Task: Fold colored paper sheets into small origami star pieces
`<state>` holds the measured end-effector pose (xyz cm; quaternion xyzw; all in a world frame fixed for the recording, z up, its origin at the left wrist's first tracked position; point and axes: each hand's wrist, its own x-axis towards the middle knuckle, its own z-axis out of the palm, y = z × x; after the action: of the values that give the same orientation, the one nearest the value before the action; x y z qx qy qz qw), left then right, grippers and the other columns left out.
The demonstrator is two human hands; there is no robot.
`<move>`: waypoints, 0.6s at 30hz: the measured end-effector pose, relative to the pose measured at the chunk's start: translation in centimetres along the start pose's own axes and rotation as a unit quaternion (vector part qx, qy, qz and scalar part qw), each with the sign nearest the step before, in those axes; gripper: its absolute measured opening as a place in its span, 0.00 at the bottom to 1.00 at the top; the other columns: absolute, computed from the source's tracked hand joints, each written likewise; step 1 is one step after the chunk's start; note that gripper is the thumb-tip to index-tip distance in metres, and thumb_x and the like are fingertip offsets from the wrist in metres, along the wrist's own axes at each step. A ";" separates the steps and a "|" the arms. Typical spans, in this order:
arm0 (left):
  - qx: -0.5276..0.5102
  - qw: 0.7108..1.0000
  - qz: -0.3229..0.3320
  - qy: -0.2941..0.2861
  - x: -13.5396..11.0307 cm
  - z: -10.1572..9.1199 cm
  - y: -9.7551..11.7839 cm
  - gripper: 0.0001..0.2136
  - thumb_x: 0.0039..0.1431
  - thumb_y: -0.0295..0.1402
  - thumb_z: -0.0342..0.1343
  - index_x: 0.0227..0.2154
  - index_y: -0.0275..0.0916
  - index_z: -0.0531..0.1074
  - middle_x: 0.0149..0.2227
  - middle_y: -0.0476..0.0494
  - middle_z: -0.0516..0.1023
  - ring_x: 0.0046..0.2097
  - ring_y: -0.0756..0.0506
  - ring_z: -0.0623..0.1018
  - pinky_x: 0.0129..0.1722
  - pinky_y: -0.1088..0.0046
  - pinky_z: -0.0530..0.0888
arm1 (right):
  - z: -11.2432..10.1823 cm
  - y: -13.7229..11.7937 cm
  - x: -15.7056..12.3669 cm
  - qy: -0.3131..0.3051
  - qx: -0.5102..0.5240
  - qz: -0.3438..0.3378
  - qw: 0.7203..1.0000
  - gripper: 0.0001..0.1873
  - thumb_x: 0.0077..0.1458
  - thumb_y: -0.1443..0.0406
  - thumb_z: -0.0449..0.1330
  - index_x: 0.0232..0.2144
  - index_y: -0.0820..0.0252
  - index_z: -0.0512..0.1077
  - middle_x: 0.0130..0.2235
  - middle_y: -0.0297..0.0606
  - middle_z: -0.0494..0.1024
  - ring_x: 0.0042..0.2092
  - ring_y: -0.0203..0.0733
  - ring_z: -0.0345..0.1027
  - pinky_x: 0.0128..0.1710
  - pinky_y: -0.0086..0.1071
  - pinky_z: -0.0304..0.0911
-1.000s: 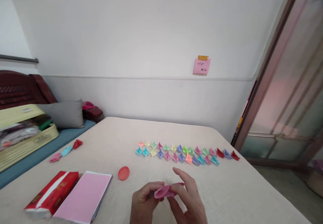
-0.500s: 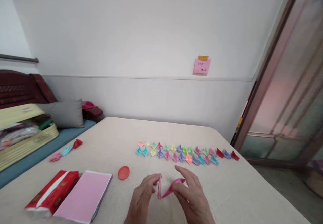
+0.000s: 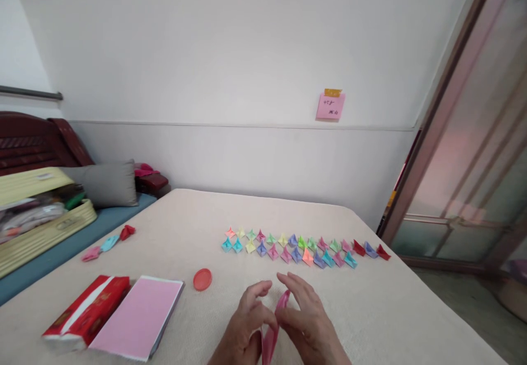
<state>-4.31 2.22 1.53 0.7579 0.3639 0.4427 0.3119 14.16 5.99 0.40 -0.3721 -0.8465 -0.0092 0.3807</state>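
Note:
A folded piece of pink paper (image 3: 270,344) stands on edge between my two hands, low in the view. Against its left side, my left hand (image 3: 248,321) closes with thumb and fingers curled. My right hand (image 3: 307,316) pinches the paper's upper right part with the thumb, its index finger stretched above. My fingers hide part of the paper's folds. Beyond the hands lie two rows of small folded paper boats (image 3: 296,255) in many colours.
On the cream table (image 3: 197,217) lie a round red lid (image 3: 202,279), a pink paper stack (image 3: 142,315) and a red tissue pack (image 3: 88,310). Several folded papers (image 3: 109,243) sit at the left edge. A pink note (image 3: 330,106) is taped to the wall.
The pink paper was spread in a V between my hands; now its sides are closer together and it sits lower. My left hand has moved right, nearer my right hand.

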 end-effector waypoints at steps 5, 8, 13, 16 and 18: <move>0.021 1.000 -0.013 -0.012 0.2 0.1 0.3 0.13 0.54 0.18 0.45 0.32 0.40 0.69 0.56 0.39 0.61 0.57 0.39 0.64 0.54 0.61 0.63 | 0.0 -0.3 0.1 -0.013 0.003 -0.005 1.000 0.13 0.51 0.71 0.58 0.24 0.48 0.77 0.55 0.39 0.70 0.57 0.54 0.59 0.49 0.47 0.62; 0.041 0.999 -0.028 -0.008 0.3 0.1 0.7 0.11 0.51 0.16 0.46 0.29 0.39 0.67 0.49 0.39 0.65 0.51 0.42 0.69 0.51 0.65 0.65 | -0.1 -0.4 0.1 -0.019 0.013 -0.006 1.000 0.13 0.50 0.72 0.58 0.25 0.48 0.78 0.55 0.40 0.70 0.56 0.53 0.60 0.49 0.46 0.62; 0.057 0.997 -0.055 -0.018 0.6 0.1 1.2 0.10 0.49 0.16 0.48 0.26 0.38 0.69 0.47 0.39 0.65 0.47 0.42 0.71 0.49 0.66 0.66 | -0.4 -0.8 0.3 -0.031 0.037 0.010 0.999 0.14 0.51 0.73 0.57 0.24 0.50 0.77 0.54 0.40 0.70 0.53 0.51 0.63 0.46 0.42 0.64; 0.038 0.997 -0.073 -0.010 0.7 -0.2 1.2 0.10 0.49 0.18 0.49 0.24 0.37 0.71 0.49 0.38 0.66 0.50 0.40 0.70 0.49 0.66 0.65 | -0.8 -1.0 0.4 -0.049 0.066 0.028 0.996 0.15 0.52 0.73 0.56 0.25 0.49 0.77 0.55 0.39 0.70 0.53 0.49 0.63 0.46 0.41 0.64; 0.004 0.996 -0.091 0.017 0.8 -0.5 0.9 0.10 0.48 0.17 0.49 0.21 0.37 0.70 0.46 0.39 0.67 0.51 0.40 0.70 0.50 0.66 0.64 | -1.2 -1.1 0.4 -0.065 0.096 0.061 0.991 0.14 0.53 0.71 0.55 0.26 0.49 0.77 0.55 0.39 0.70 0.53 0.49 0.62 0.46 0.40 0.64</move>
<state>-4.23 2.45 2.80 0.7151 0.4385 0.4236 0.3420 14.01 5.05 1.76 -0.3841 -0.8423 0.1198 0.3587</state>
